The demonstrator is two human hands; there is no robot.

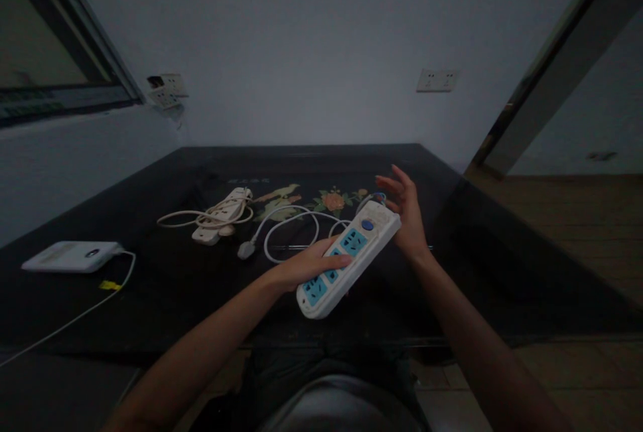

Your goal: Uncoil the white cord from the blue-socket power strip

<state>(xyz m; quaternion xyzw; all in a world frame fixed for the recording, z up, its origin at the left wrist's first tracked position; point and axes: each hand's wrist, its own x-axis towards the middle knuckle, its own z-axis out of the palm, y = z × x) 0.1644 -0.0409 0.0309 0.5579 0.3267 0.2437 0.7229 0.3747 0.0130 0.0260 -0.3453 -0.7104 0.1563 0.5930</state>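
Note:
A white power strip (374, 231) with blue socket panels and a dark blue round button is held tilted above the dark table. My left hand (314, 263) grips its lower half, thumb lying across the sockets. At the upper end my right hand (406, 207) has its fingers raised and apart, the palm close behind the strip; whether it touches the casing I cannot tell. Thin coloured wires (378, 197) show at that end, beside my right fingers. A white cord (268, 234) loops over the table to a white plug (246, 250) lying left of the strip.
A second power strip (224, 214), wrapped in its cord, lies on the black table (165, 298) to the left. Farther left is a white power bank (73, 256) with a cable, near a yellow scrap (110, 285). Wall sockets (437, 80) sit behind the table.

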